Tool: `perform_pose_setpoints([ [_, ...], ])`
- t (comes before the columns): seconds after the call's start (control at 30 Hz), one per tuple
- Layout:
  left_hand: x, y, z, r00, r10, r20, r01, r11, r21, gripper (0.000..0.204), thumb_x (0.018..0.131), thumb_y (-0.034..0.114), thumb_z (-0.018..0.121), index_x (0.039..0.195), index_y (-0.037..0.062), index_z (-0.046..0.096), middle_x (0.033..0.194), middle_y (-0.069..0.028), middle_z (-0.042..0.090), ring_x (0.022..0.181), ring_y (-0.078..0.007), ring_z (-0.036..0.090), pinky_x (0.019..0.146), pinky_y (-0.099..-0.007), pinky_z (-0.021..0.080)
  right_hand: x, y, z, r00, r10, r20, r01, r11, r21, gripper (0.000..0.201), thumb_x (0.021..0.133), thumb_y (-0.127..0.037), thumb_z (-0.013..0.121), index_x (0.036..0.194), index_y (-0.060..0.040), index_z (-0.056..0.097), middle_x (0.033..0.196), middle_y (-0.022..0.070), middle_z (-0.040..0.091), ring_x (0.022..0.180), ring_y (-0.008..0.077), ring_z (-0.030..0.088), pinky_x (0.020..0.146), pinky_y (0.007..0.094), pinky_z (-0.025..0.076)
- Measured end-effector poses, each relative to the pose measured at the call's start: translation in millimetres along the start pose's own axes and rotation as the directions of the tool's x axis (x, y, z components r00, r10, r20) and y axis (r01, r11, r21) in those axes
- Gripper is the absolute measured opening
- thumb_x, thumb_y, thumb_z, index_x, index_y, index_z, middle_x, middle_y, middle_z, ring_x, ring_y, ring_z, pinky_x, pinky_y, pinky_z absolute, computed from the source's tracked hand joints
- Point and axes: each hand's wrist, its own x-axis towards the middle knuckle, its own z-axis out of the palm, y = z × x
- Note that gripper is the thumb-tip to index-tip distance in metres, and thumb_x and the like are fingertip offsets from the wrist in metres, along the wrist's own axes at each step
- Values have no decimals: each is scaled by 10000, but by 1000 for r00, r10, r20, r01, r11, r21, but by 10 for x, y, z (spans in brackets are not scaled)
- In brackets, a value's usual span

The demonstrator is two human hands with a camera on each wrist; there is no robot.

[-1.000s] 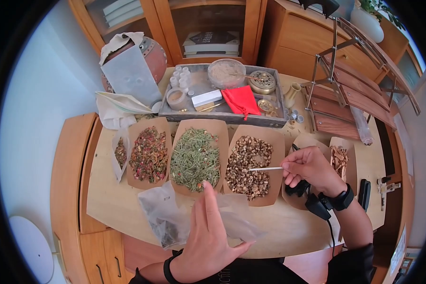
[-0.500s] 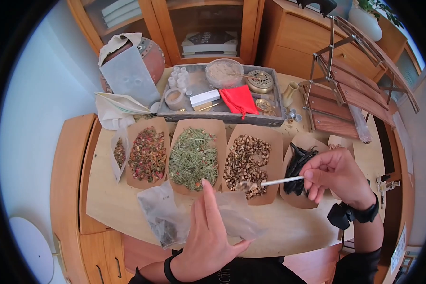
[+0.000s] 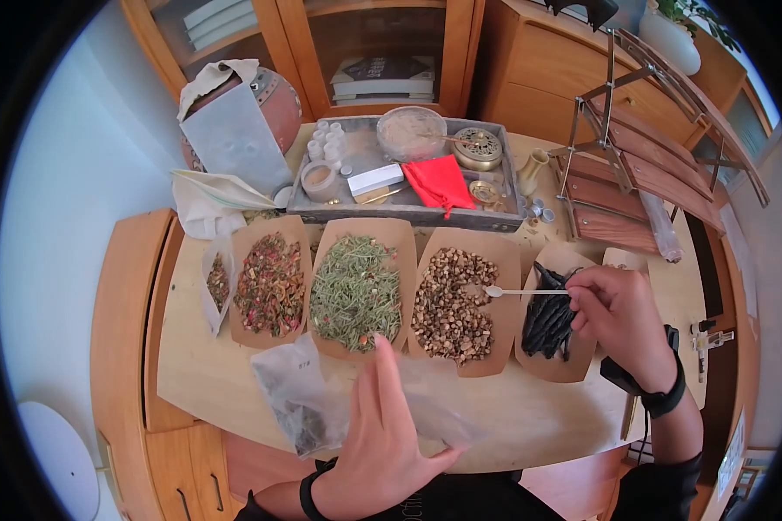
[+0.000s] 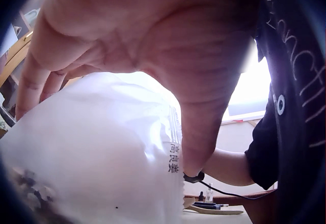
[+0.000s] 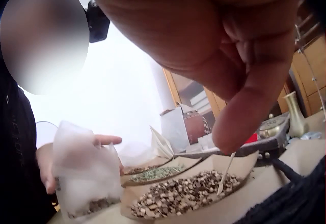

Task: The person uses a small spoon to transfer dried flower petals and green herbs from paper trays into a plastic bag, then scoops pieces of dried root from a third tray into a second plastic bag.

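Observation:
My left hand [image 3: 378, 434] grips a frosted plastic bag [image 3: 294, 395] around its upper part, thumb on one side and fingers on the other. Dark bits lie at the bag's bottom, and printed characters show along its edge in the left wrist view. With thumb and fingertips, my right hand [image 3: 621, 308] pinches a thin pale scoop [image 3: 534, 293]. Its small flat tip points left over the paper tray [image 3: 506, 260] of brown chopped pieces [image 3: 454, 313]. In the right wrist view the scoop [image 5: 222, 183] slants down to those pieces.
Paper trays of dried petals [image 3: 271, 282], green herb [image 3: 356, 291] and black pods [image 3: 547, 317] flank the brown pieces. Behind them a grey wooden tray [image 3: 391, 213] bears a bowl [image 3: 411, 135], a brass burner [image 3: 478, 149] and a red pouch [image 3: 439, 184]. A folded wooden stand [image 3: 617, 213] is at right.
My right hand has moved right. The scoop first lay over the brown pieces, then swept down toward the bag's mouth, and now sits up at the tray's right side. The left hand stays in place.

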Motion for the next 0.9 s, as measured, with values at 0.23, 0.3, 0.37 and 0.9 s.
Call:
perform_pose_setpoints([
  [0.23,4,13,18,999,32,37,-31,999,-35,1338,584,253,894,1427,-120,-76,1276,-256,327,1147,-373,411,987,-445,365,160,241,218,957,163,240,-217,951,220,107,899,12,560,893,94,629,730,86,632,591,134,650,529,242,547],
  [0.3,10,0,25,999,37,34,-36,999,-30,1338,583,252,894,1427,-120,-76,1272,-256,330,1143,-372,413,985,-446,367,201,306,298,927,188,323,-280,922,267,118,909,1,561,902,98,627,749,92,637,598,141,653,537,241,558],
  [0.37,20,-38,45,997,75,23,-74,996,-49,1340,580,247,895,1427,-120,-76,1271,-262,333,1143,-375,416,984,-447,369,223,372,372,885,219,410,-386,838,385,119,914,-21,586,947,84,632,754,86,644,598,143,656,532,241,561],
  [0.9,47,-26,91,998,59,-27,-60,997,-49,1342,560,224,902,1435,-117,-57,1300,-255,336,1142,-369,425,983,-436,373,107,241,75,886,221,408,-416,769,485,152,908,-59,620,962,83,639,776,109,661,627,155,670,544,248,569],
])
